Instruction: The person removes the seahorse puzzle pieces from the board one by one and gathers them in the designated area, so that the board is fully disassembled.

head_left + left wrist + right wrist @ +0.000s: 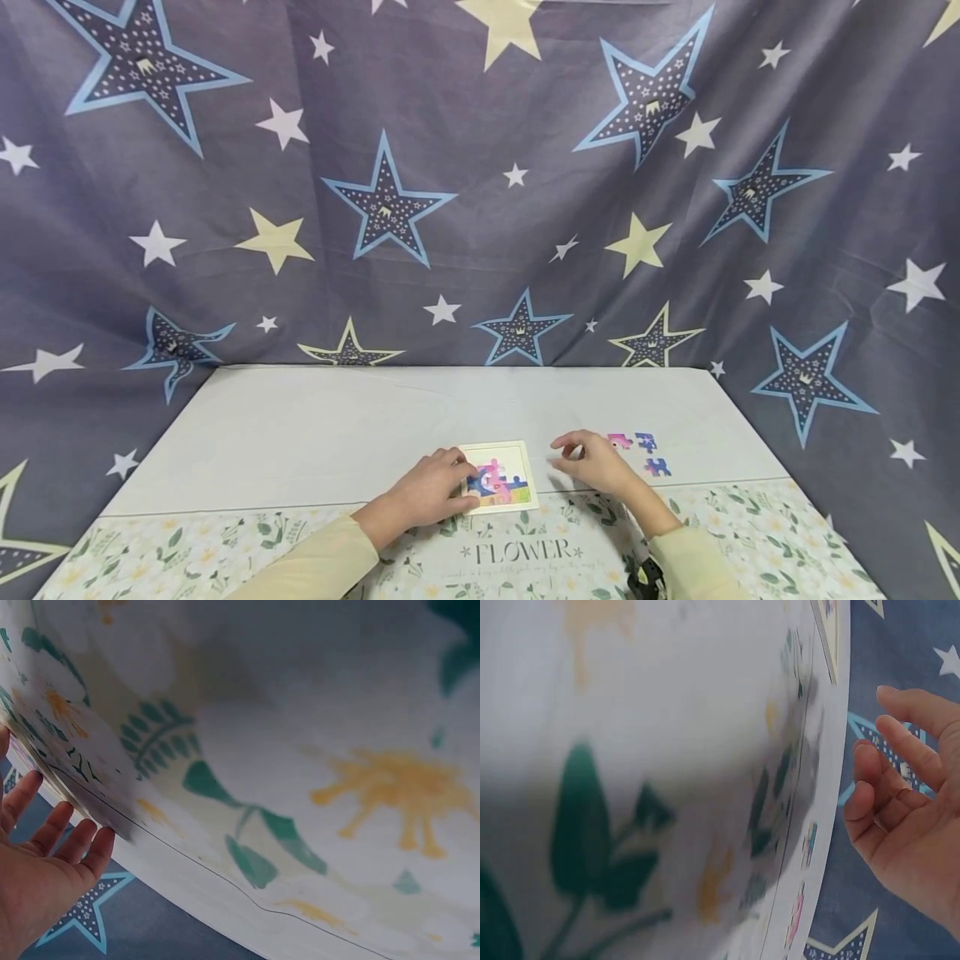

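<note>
A shallow puzzle tray [514,457] with a pale rim lies in front of me, partly filled with joined jigsaw pieces [495,483] in pink, blue and green. My left hand [429,487] rests at its left edge, with fingers over the rim and thumb by the near left corner, covering part of the picture. In the left wrist view, its fingers [56,829] are spread. Right of the tray, my right hand [596,462] hovers with loosely bent fingers, holding nothing. Beyond it lie a pink jigsaw piece [619,441] and two blue ones [657,467].
The white table [315,433] has a floral cloth [420,558] with the word FLOWER along its near side. A dark curtain [465,267] printed with stars hangs behind the table and along both sides. A black object [647,577] sits at my right wrist.
</note>
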The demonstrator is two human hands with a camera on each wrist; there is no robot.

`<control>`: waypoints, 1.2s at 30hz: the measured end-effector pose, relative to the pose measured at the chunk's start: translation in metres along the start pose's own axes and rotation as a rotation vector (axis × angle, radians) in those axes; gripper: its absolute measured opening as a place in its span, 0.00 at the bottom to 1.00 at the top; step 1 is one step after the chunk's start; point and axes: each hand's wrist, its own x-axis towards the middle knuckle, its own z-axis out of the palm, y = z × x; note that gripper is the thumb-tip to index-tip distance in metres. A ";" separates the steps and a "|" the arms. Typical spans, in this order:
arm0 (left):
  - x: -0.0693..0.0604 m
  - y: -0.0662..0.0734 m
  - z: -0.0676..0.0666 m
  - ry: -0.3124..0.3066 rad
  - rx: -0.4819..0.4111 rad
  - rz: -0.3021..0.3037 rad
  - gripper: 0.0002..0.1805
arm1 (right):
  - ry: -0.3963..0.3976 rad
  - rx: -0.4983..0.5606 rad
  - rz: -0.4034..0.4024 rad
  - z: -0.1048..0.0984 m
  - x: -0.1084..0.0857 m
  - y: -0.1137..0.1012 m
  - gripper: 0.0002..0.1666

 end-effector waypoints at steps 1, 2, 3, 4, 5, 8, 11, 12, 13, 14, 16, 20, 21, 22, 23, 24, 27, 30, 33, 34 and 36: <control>0.000 0.000 0.000 0.002 0.000 0.002 0.26 | -0.008 0.001 -0.009 0.002 0.001 -0.001 0.15; -0.001 0.000 0.000 0.005 -0.001 0.003 0.26 | -0.017 0.000 -0.018 0.005 0.002 -0.001 0.15; -0.001 0.000 0.000 0.007 0.002 0.005 0.26 | -0.025 -0.002 -0.022 0.007 0.003 -0.002 0.15; -0.001 -0.001 0.000 0.009 0.003 0.006 0.26 | -0.034 0.000 -0.028 0.010 0.004 -0.002 0.15; -0.002 -0.001 0.000 0.012 0.003 0.008 0.26 | -0.046 0.001 -0.032 0.013 0.004 -0.002 0.14; -0.002 -0.001 0.000 0.011 0.008 0.014 0.26 | -0.069 0.008 -0.041 0.019 0.003 -0.007 0.14; -0.001 -0.001 0.000 0.010 0.015 0.019 0.26 | -0.089 0.007 -0.053 0.024 0.001 -0.012 0.13; -0.001 -0.001 0.000 0.007 0.017 0.019 0.26 | -0.095 0.003 -0.060 0.026 0.001 -0.014 0.12; -0.001 -0.001 0.000 0.007 0.015 0.021 0.26 | -0.101 -0.002 -0.067 0.029 0.000 -0.015 0.12; -0.001 -0.001 0.001 0.007 0.018 0.019 0.26 | -0.109 -0.001 -0.072 0.030 0.000 -0.017 0.12; -0.001 -0.002 0.001 0.006 0.015 0.019 0.26 | -0.122 -0.011 -0.092 0.034 0.000 -0.020 0.12; -0.002 -0.002 0.000 0.002 0.015 0.010 0.26 | -0.128 -0.039 -0.114 0.039 0.001 -0.023 0.12; -0.002 -0.002 0.000 0.001 0.016 0.007 0.26 | -0.129 -0.044 -0.121 0.040 0.002 -0.024 0.12; -0.003 -0.002 0.000 0.001 0.019 0.006 0.26 | -0.129 -0.049 -0.126 0.042 0.002 -0.024 0.12; -0.003 -0.002 -0.001 0.001 0.023 0.004 0.26 | -0.131 -0.050 -0.127 0.043 0.003 -0.025 0.13; -0.003 -0.002 -0.001 0.000 0.025 0.002 0.26 | -0.134 -0.051 -0.126 0.044 0.003 -0.025 0.13; -0.003 -0.001 -0.001 -0.001 0.023 -0.001 0.26 | -0.136 -0.061 -0.124 0.047 0.004 -0.026 0.14; -0.003 -0.001 -0.001 -0.004 0.020 -0.003 0.26 | -0.138 -0.070 -0.131 0.050 0.005 -0.027 0.14; -0.003 -0.001 -0.001 -0.006 0.024 -0.002 0.26 | -0.146 -0.085 -0.142 0.052 0.006 -0.028 0.13; -0.002 -0.001 0.000 -0.007 0.027 -0.002 0.26 | -0.147 -0.093 -0.148 0.053 0.006 -0.028 0.13; -0.002 -0.002 0.000 -0.009 0.029 -0.001 0.26 | -0.149 -0.108 -0.147 0.053 0.008 -0.029 0.13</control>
